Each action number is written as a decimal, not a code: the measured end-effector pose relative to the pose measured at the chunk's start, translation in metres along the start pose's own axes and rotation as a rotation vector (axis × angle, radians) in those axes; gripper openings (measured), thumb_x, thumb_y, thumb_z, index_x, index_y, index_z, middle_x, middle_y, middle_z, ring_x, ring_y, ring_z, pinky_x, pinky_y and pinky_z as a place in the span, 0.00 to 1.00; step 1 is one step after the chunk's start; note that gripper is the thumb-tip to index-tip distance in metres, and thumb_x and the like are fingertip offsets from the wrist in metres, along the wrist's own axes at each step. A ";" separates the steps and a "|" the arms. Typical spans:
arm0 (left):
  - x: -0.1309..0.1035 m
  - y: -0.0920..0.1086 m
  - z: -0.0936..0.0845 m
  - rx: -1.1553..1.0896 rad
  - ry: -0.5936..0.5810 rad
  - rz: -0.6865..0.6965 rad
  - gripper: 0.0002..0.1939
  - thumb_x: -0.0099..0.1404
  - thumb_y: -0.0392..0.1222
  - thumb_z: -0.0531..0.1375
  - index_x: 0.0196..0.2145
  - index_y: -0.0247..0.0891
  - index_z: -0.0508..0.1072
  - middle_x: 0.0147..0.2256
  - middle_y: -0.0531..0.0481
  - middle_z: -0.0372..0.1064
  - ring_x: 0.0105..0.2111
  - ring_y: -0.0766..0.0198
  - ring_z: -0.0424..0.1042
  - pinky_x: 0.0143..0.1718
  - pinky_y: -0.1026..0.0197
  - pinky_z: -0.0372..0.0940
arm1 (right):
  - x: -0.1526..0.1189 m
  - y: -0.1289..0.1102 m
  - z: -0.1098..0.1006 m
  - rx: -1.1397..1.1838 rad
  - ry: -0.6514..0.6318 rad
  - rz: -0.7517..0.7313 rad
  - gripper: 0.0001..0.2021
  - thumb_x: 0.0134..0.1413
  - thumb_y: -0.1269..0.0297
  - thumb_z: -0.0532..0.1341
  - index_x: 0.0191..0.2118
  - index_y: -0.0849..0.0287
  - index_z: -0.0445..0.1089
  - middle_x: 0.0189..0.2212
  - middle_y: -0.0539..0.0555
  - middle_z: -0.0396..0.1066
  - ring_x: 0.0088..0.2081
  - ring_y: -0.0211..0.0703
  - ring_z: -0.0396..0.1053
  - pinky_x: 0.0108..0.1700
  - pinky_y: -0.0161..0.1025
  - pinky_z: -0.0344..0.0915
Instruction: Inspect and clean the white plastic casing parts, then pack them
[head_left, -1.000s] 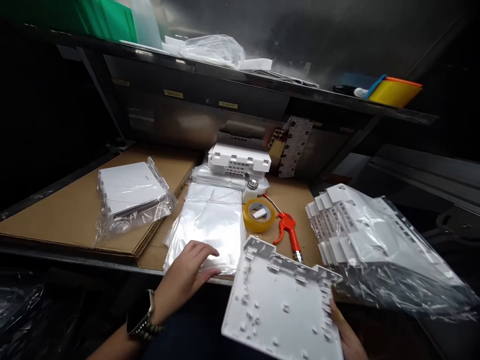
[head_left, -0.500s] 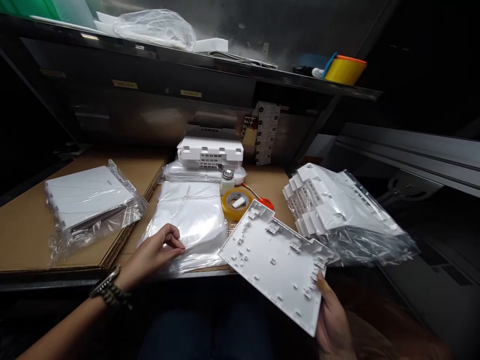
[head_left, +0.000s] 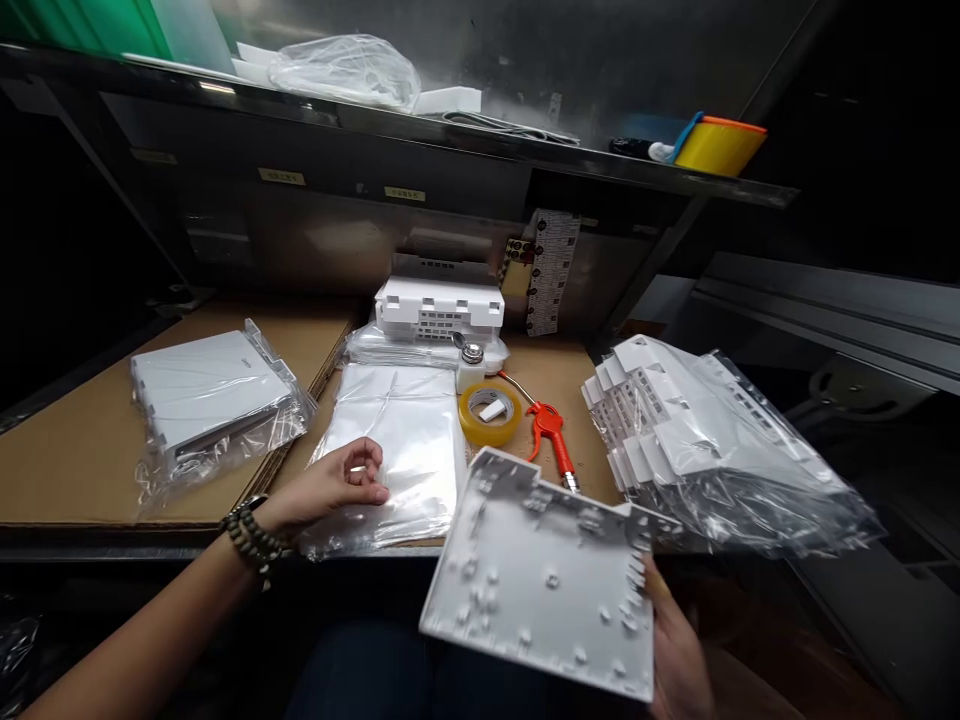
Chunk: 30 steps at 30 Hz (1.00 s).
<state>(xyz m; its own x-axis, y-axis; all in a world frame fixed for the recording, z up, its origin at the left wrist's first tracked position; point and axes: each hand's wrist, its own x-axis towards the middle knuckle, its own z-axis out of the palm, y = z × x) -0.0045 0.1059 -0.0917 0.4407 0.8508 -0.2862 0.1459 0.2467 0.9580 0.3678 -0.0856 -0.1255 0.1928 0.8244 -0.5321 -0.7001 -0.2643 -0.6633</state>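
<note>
My right hand grips a white plastic housing panel by its right edge. The panel's inner face, with small ribs, posts and clips, is turned toward me, tilted in front of the table edge. My left hand rests at the stack of clear plastic bags, fingers loosely curled and thumb apart, nothing visible between them. Beyond the panel lie a roll of yellowish tape and a red air blow gun. A small white bottle with a metal top stands behind the tape.
On the right, several bagged white housings lean in a pile. Another bagged panel lies on cardboard at the left. More white housings are stacked at the back. Overhead, a metal shelf carries a yellow tub.
The panel has swung lower and its upper edge has tipped, uncovering the blow gun. My left hand's thumb and fingers have parted slightly. The whole view has shifted, moving the table things rightward.
</note>
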 end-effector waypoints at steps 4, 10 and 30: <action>0.007 -0.005 0.030 -0.048 -0.034 0.053 0.26 0.48 0.42 0.77 0.35 0.41 0.65 0.31 0.61 0.61 0.29 0.71 0.67 0.34 0.65 0.64 | 0.011 0.034 0.040 -0.097 -0.206 0.070 0.23 0.52 0.46 0.72 0.47 0.56 0.81 0.40 0.59 0.83 0.48 0.59 0.79 0.54 0.55 0.72; 0.018 -0.012 0.062 0.003 -0.094 0.174 0.19 0.56 0.47 0.73 0.36 0.42 0.67 0.32 0.56 0.65 0.32 0.64 0.70 0.37 0.60 0.66 | 0.029 0.063 0.113 -0.183 -0.474 0.048 0.26 0.53 0.42 0.70 0.47 0.60 0.81 0.38 0.59 0.82 0.43 0.57 0.79 0.52 0.51 0.69; -0.007 -0.011 0.060 0.196 0.055 0.239 0.18 0.71 0.50 0.60 0.56 0.46 0.68 0.41 0.47 0.81 0.46 0.54 0.78 0.51 0.53 0.69 | 0.030 0.063 0.100 -0.159 -0.447 0.095 0.35 0.48 0.41 0.71 0.58 0.57 0.76 0.42 0.60 0.82 0.47 0.59 0.78 0.53 0.54 0.69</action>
<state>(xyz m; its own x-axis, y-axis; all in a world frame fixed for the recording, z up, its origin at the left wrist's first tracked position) 0.0443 0.0691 -0.1014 0.4350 0.8992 -0.0464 0.2142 -0.0533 0.9753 0.2609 -0.0270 -0.1307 -0.2060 0.9179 -0.3392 -0.5798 -0.3937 -0.7133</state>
